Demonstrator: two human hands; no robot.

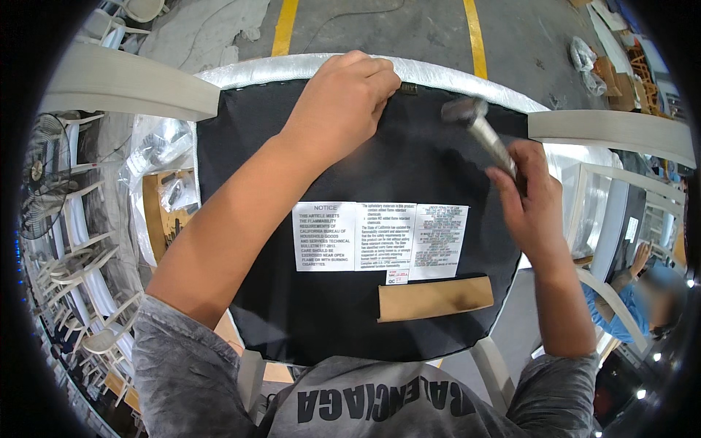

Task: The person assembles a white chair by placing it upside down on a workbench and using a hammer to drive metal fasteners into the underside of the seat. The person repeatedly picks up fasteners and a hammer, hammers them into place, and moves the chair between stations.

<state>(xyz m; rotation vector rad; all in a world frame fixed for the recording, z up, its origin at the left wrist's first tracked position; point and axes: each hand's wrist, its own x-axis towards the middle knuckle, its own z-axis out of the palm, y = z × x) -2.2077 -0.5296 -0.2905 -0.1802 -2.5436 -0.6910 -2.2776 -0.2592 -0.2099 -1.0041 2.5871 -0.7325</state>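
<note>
An upturned chair seat lies before me with its black fabric underside facing up. My right hand is wrapped around the handle of a hammer, whose blurred head hangs over the far right part of the seat. At the far edge my left hand is closed, fingertips pressed down by the white-covered rim; anything between them is hidden. A small dark tag sits just right of those fingers. White printed labels and a folded brown cardboard strip lie on the near half.
Pale chair legs stick up toward me at both far corners. Clear plastic bags lie to the left, near a black fan and rows of chairs. A person in blue is at the right.
</note>
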